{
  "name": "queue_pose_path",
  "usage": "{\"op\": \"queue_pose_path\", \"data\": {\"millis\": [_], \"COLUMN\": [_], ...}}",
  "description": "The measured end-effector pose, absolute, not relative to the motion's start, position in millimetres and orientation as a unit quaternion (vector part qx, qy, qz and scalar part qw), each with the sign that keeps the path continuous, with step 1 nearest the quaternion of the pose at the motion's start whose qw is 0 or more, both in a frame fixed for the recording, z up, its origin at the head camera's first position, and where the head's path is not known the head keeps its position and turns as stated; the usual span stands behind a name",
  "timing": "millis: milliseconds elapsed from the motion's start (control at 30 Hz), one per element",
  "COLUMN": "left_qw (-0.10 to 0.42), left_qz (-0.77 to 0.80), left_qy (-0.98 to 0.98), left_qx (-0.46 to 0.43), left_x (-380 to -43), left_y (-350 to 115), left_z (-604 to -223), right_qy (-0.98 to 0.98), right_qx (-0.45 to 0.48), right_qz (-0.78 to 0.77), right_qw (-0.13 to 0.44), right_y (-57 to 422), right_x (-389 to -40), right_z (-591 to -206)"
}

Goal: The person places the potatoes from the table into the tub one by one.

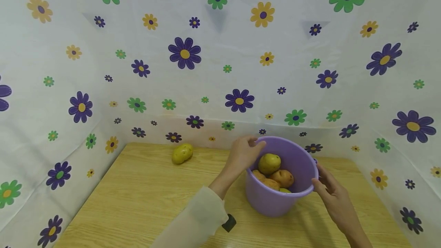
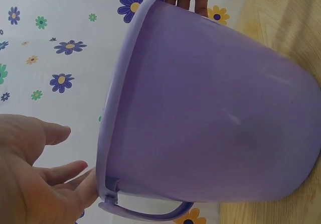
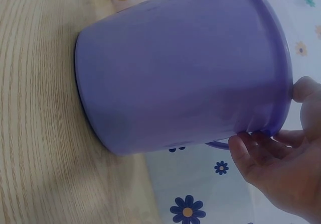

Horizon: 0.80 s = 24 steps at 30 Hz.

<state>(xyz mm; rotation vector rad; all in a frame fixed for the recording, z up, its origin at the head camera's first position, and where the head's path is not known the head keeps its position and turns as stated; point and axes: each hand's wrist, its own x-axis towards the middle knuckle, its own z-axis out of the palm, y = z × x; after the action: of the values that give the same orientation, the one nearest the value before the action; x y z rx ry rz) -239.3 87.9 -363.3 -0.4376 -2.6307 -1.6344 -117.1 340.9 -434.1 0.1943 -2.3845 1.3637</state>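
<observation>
A purple plastic bucket (image 1: 272, 202) stands on the wooden table with several potatoes (image 1: 282, 178) inside. At the left of its rim is my left hand (image 1: 242, 155); in the left wrist view the fingers touch the rim beside the handle mount, and the thumb is held apart above it. My right hand (image 1: 335, 198) grips the right side of the rim. In the right wrist view the thumb (image 3: 305, 89) presses the rim, with the fingers (image 3: 261, 151) against the outside below it. A single yellowish potato (image 1: 182, 153) lies on the table, left of the bucket.
Flower-patterned white sheets (image 1: 220, 79) rise behind the table (image 1: 144, 198) and along both its sides. The bucket's purple handle (image 2: 150, 216) hangs down outside its wall. A dark band-like item (image 1: 229, 223) sits at my left sleeve.
</observation>
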Motion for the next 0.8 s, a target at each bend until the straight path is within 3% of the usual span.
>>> {"op": "queue_pose_path", "data": {"millis": [467, 800], "left_qw": [0.042, 0.031], "left_qz": [-0.546, -0.552], "left_qy": [-0.812, -0.809], "left_qx": [-0.201, -0.202], "left_x": [-239.9, -244.8], "left_y": [74.5, 48.9], "left_z": [-366.7, -371.1], "right_qy": [-0.841, -0.841], "right_qx": [0.072, 0.074], "right_qz": [0.497, 0.498], "right_qw": [0.200, 0.199], "right_y": [341.0, 341.3], "right_x": [-117.0, -117.1], "right_z": [-435.9, -436.1]}}
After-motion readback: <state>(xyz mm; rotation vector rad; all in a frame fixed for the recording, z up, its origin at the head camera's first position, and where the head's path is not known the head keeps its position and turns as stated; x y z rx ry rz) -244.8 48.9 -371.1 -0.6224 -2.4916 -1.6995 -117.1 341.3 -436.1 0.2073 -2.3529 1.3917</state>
